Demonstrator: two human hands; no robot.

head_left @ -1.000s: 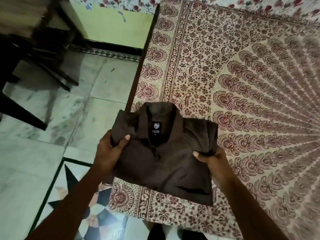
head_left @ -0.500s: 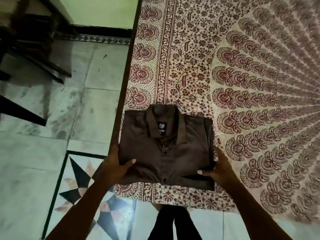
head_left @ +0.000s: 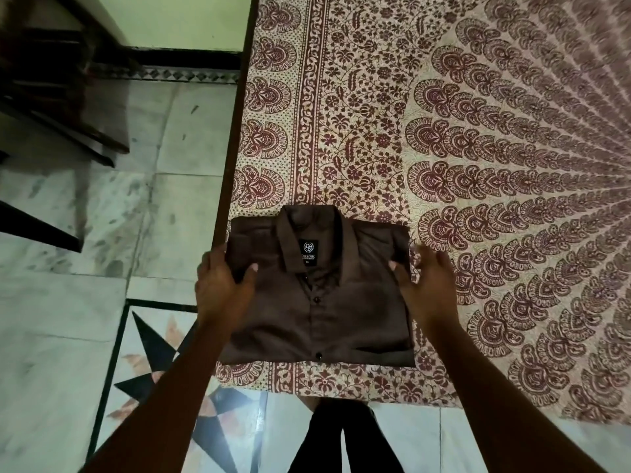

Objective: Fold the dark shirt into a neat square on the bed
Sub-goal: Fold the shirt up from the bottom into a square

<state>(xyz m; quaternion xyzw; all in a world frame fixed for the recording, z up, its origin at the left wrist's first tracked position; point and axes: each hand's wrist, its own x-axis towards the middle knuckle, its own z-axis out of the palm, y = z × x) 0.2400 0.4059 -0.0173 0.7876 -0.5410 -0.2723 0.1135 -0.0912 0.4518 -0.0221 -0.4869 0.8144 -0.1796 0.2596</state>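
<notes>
The dark brown shirt (head_left: 327,308) lies folded into a near square on the bed (head_left: 375,138), at its near left corner, collar and label facing up. My left hand (head_left: 222,288) holds the shirt's left edge, thumb on top and fingers tucked under the side. At the right edge, my right hand (head_left: 426,285) does the same, its thumb on the cloth and its fingers along the side.
The bed is covered by a cream and maroon patterned sheet (head_left: 495,199). Its dark wooden edge (head_left: 235,138) runs along the left, beside a marble floor (head_left: 102,233) with a star inlay. Dark furniture legs (head_left: 61,131) stand at far left. My legs (head_left: 338,438) show below.
The shirt came down from mid-air onto the bed's near corner and now lies flat. Both hands slid up along its side edges toward the collar end.
</notes>
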